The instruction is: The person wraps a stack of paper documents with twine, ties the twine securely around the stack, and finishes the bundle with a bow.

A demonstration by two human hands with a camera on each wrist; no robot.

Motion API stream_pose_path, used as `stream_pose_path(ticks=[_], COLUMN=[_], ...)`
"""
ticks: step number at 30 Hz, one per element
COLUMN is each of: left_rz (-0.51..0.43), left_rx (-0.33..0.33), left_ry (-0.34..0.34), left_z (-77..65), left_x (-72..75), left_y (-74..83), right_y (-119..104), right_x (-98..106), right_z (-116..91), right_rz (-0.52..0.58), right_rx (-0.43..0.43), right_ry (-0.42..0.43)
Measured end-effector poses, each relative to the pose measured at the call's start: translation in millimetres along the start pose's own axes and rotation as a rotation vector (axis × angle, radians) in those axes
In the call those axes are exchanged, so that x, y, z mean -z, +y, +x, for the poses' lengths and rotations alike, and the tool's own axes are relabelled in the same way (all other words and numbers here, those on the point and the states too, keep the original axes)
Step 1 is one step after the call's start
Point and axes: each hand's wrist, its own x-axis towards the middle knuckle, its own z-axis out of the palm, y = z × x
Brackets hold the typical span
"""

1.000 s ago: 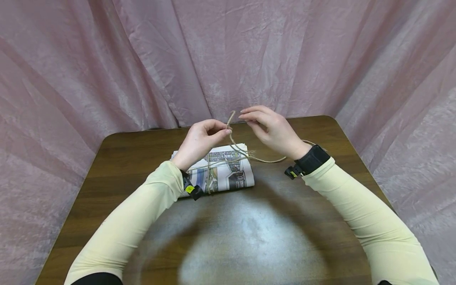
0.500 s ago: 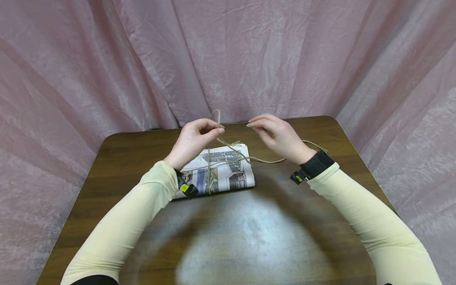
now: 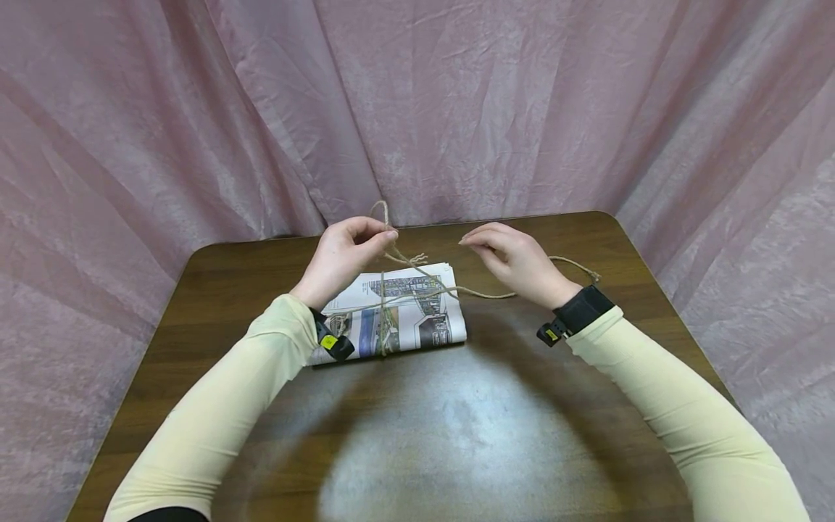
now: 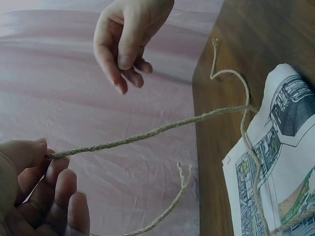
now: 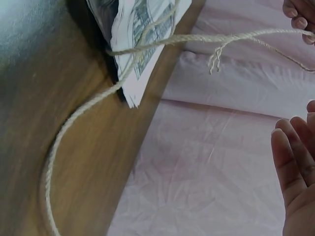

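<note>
A folded stack of newspaper (image 3: 427, 312) lies on the table with twine (image 3: 485, 295) around and across it. Above its far left part, my left hand (image 3: 342, 257) pinches a length of that twine between thumb and forefinger. In the left wrist view the pinched twine (image 4: 142, 137) runs taut toward the paper's edge. A frayed end (image 5: 215, 61) dangles in the right wrist view, beyond the paper. My right hand (image 3: 512, 261) hovers to the right of the stack, fingers loosely bent, holding nothing. Part of the stack is hidden behind my left wrist.
The brown wooden table (image 3: 470, 420) reaches back to a pink curtain (image 3: 470, 109). Right of the stack, a loose tail of twine curves behind my right hand and ends in a knot (image 3: 593, 275) on the tabletop.
My left hand has moved left, pulling the twine with it, and the frayed end has shifted left too. My right hand has drifted slightly right and down.
</note>
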Motion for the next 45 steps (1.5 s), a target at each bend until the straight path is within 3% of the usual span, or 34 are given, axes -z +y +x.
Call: stream_pose_path(ticks=[9, 19, 26, 34, 40, 45], left_rz=[0.015, 0.022, 0.011, -0.05, 0.219, 0.413], left_rx=[0.051, 0.053, 0.067, 0.099, 0.102, 0.237], left_ry=[0.041, 0.045, 0.021, -0.03, -0.016, -0.12], left_z=[1.8, -0.2, -1.6, -4.9, -9.2, -12.9], left_x=[8.3, 11.5, 13.6, 18.5, 21.9, 17.4], left_y=[-3.9, -9.0, -10.7, -18.5, -46.1, -73.6], right_y=[-11, -34, -40, -41, -39, -38], right_x=[-25, -64, -80, -80, -79, -77], right_z=[12, 38, 48, 48, 46, 43], right_rz=[0.037, 0.067, 0.141, 0.268, 0.321, 0.344], right_rx=[-0.026, -0.089, -0.171, -0.247, -0.289, -0.305], right_ry=[-0.082, -0.222, -0.179, -0.129, -0.122, -0.109])
